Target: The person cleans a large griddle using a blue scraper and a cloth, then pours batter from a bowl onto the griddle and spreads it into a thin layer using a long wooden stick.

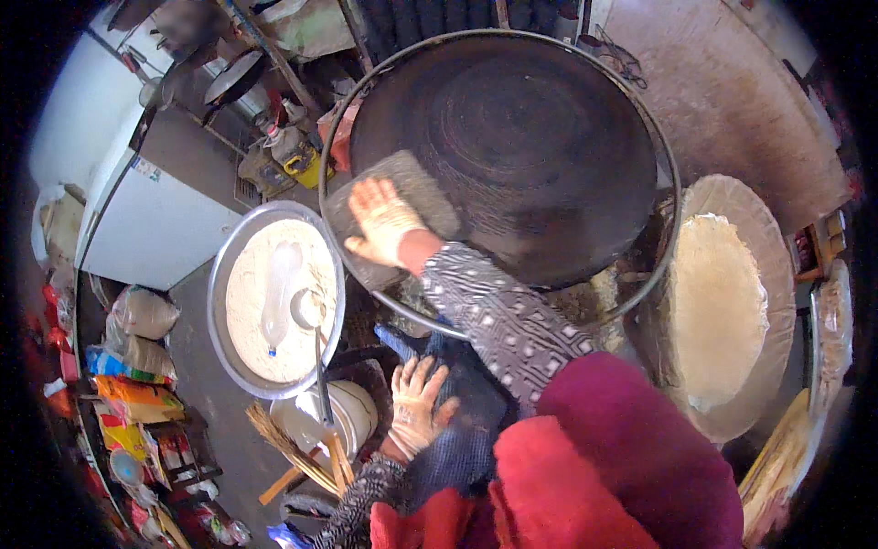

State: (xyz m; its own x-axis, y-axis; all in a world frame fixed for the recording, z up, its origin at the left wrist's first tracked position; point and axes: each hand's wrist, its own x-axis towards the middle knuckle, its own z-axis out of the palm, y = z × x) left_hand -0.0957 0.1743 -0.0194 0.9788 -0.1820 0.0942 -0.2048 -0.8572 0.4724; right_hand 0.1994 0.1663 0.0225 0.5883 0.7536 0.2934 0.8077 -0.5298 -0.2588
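My right hand, in a pale glove, lies flat with fingers spread on a dark grey square pad. The pad rests at the left edge of a large round black griddle, inside its metal rim. My left hand, also in a pale glove, is open with its fingers apart over dark blue cloth at my lap, holding nothing. Left of the griddle stands a metal basin of pale batter. In it are a ladle and a clear plastic bottle lying on the batter.
To the right, thin pale flatbreads lie piled on a round tray. Below the basin are a white bucket and a straw brush. A white cabinet, oil jugs and several packages are on the left.
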